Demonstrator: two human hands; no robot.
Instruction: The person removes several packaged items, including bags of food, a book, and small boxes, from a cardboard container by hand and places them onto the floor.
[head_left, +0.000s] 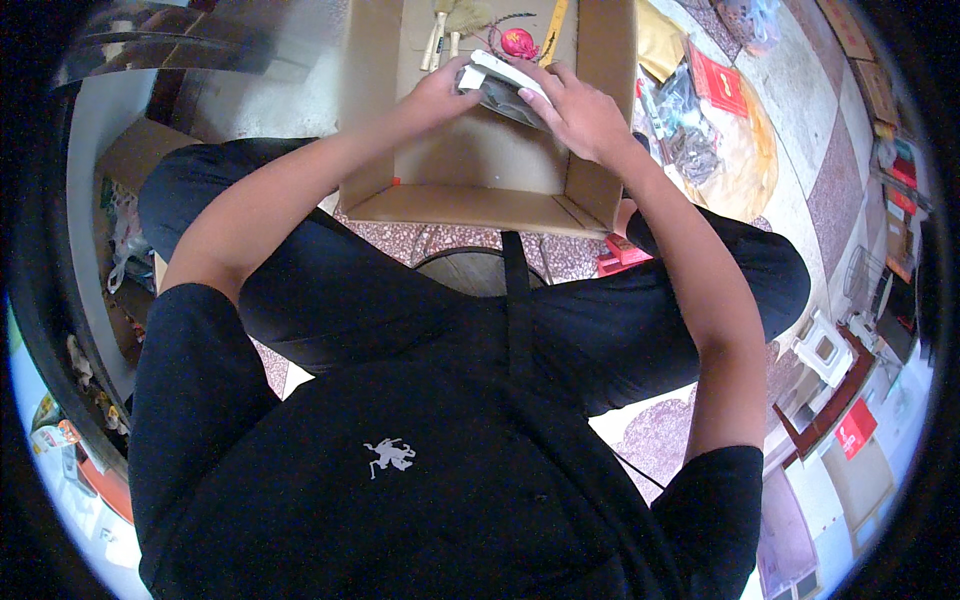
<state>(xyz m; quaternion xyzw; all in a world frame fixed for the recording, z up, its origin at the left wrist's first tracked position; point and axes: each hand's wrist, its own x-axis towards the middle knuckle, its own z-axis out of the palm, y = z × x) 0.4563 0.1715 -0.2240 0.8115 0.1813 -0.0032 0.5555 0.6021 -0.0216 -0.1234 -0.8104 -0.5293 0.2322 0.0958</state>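
Both hands hold a flat white-and-grey object (504, 96) over an open cardboard box (480, 204); its exact kind cannot be told. My left hand (445, 96) grips its left end, thumb on the near side. My right hand (581, 109) clasps the right end, fingers along the white top edge. Behind the object, in the far part of the box, lie brushes with pale handles (435, 41), a red round pouch-like item (517, 43), a dark braided cord (493, 34) and a yellow ruler-like strip (555, 30).
Right of the box, plastic bags (694, 154), a red packet (718, 84) and a yellow envelope (656, 37) lie on the tiled floor. Red boxes (622, 255) sit by my right leg. A round stool seat (480, 268) shows between my legs. A white plastic frame (823, 349) stands farther right.
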